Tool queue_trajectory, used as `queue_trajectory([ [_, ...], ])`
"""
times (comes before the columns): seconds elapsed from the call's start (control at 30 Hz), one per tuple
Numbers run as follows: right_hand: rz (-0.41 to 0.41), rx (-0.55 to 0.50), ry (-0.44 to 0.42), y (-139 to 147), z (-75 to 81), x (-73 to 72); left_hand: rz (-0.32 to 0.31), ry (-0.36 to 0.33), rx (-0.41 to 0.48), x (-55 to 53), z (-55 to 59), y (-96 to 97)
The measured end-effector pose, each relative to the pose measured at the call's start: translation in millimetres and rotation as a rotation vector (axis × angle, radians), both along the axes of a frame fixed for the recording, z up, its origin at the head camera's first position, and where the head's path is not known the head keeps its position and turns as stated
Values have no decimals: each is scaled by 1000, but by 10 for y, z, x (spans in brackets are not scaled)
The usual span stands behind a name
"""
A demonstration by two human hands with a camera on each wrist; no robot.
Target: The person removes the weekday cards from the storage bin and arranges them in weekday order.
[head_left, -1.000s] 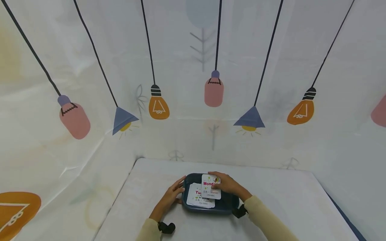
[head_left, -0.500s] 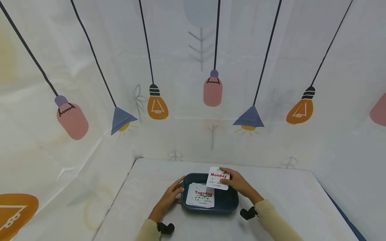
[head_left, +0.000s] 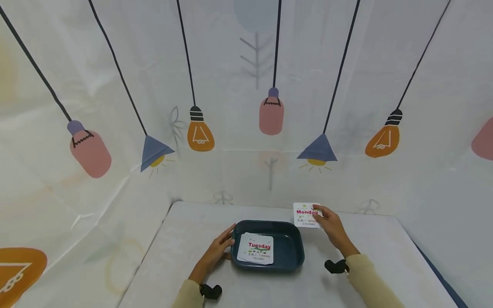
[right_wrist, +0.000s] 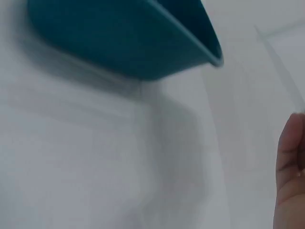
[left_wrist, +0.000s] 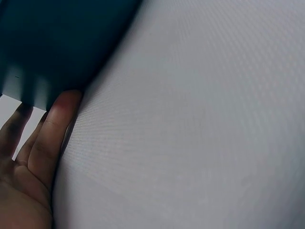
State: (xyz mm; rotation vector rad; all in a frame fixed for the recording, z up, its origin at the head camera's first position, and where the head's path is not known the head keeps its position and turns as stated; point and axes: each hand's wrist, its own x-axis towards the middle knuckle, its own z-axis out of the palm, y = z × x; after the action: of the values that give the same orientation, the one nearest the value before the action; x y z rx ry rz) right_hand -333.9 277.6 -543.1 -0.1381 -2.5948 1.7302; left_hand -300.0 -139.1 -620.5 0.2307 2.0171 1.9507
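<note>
A dark teal tray [head_left: 289,246] stands on the white table, and a small stack of white cards [head_left: 255,249] lies in its left half. The top one reads "Tuesday". My left hand [head_left: 216,250] rests against the tray's left side, its fingers fairly straight along the wall; in the left wrist view, fingertips touch the teal wall [left_wrist: 57,52]. Up and to the right of the tray, my right hand [head_left: 332,224] pinches a white flashcard [head_left: 305,215] marked "Monday" by its right edge. Only part of this hand [right_wrist: 289,176] shows in the right wrist view.
The white table [head_left: 377,261] reaches back to a pale cloth backdrop [head_left: 239,179] printed with hanging lamps. Black wrist straps [head_left: 336,266] sit at both sleeves. The tray's wall [right_wrist: 109,38] fills the upper left of the right wrist view.
My right hand has lifted the Monday flashcard off the Tuesday stack and carried it right and back, past the tray's rim. My left hand has stayed at the tray.
</note>
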Motion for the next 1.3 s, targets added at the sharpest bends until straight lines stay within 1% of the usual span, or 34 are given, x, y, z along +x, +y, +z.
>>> queue_trajectory([
  [0.23, -92, 62, -37, 197, -105, -32, -4, -15, -20, 9, 41, 1],
  [0.43, -154, 144, -36, 299, -200, -46, -35, 32, -36, 1, 45, 9],
  [0.47, -155, 157, -42, 311, -222, -50, -40, 45, -40, 7, 44, 5],
  [0.57, -162, 187, -65, 338, -288, -86, -36, 45, -50, 30, 47, -13],
  [0.6, -173, 210, -58, 379, -380, -141, -34, 45, -53, 37, 51, -17],
  [0.73, -180, 244, -69, 396, -360, -141, -30, 37, -50, 45, 59, -18],
  [0.8, -179, 237, -82, 402, -345, -121, -35, 45, -46, 43, 50, -9],
  [0.83, -175, 230, -98, 365, -265, -76, -37, 46, -45, 44, 52, -7],
  [0.93, -169, 220, -124, 369, -295, -85, -43, 56, -49, 51, 54, 0],
  [1.07, -119, 203, -152, 380, -345, -108, -39, 56, -60, 54, 50, -5],
  [1.2, -81, 197, -153, 399, -395, -130, -33, 60, -71, 53, 35, -7],
  [1.3, -83, 199, -156, 397, -423, -141, -35, 65, -85, 56, 33, -1],
])
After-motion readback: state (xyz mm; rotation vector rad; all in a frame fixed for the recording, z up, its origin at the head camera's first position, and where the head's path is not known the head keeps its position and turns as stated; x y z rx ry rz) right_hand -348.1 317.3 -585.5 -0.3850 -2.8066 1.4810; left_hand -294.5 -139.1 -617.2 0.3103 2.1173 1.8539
